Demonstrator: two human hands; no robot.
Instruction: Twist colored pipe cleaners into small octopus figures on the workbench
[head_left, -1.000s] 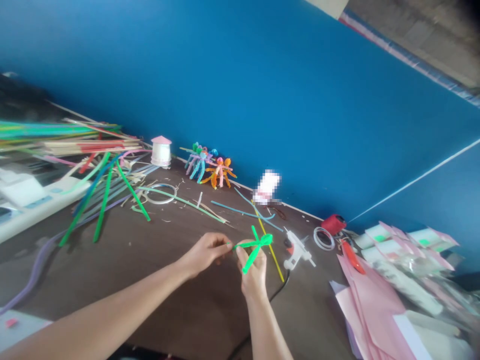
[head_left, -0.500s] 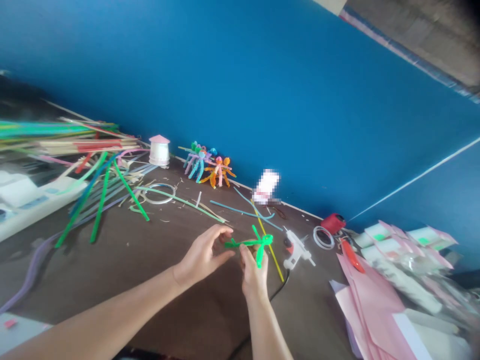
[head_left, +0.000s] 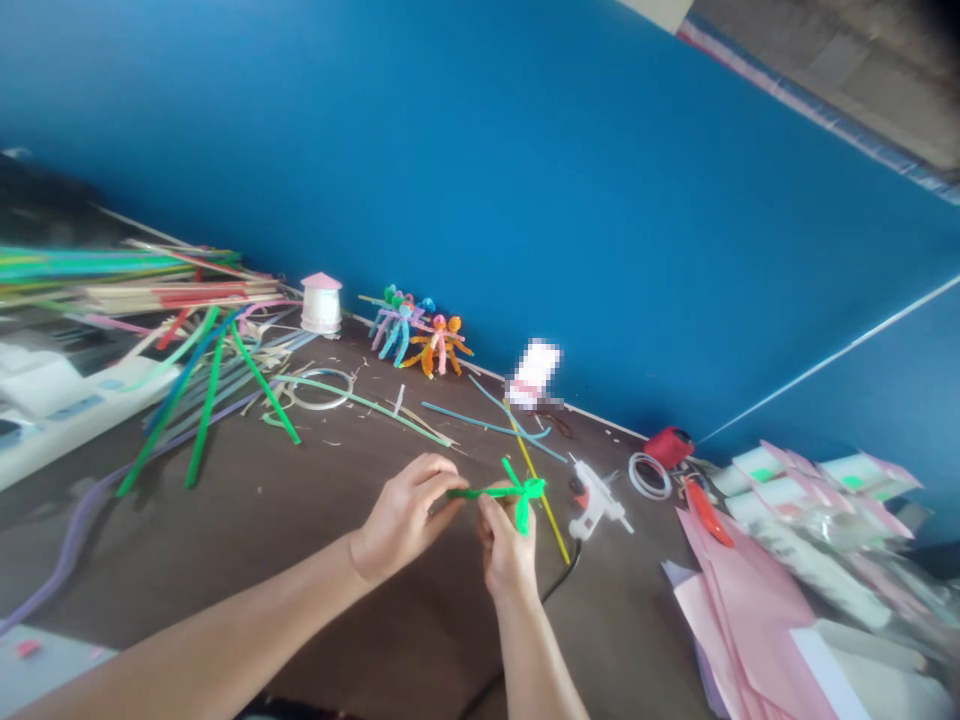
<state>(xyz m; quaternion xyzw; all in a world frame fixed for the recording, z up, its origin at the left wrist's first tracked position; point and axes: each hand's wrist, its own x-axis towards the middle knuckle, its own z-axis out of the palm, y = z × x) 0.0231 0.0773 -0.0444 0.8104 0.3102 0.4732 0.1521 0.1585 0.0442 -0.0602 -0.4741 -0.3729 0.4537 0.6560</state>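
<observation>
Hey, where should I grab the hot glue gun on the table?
Grip the hot glue gun by its white handle, near where the black cord leaves it, coming from the near side with your right hand: it lies on its side, handle end toward you.

Bright green pipe cleaner (head_left: 504, 491) twisted crosswise (one arm longest)

Bright, flat light, colours saturated, blue wall (head_left: 420, 170) almost glowing. Shadows soft and faint beneath the right hand (head_left: 510, 555) on the dark tabletop (head_left: 315, 560). Left edge: coloured strips (head_left: 90, 270) smeared, out of focus. Right edge: plastic packets (head_left: 817, 540) likewise blurred. Upper right corner falls dark. Wide-lens bowing towards the edges; one pale object (head_left: 534, 372) pixelated into blocks.
</observation>
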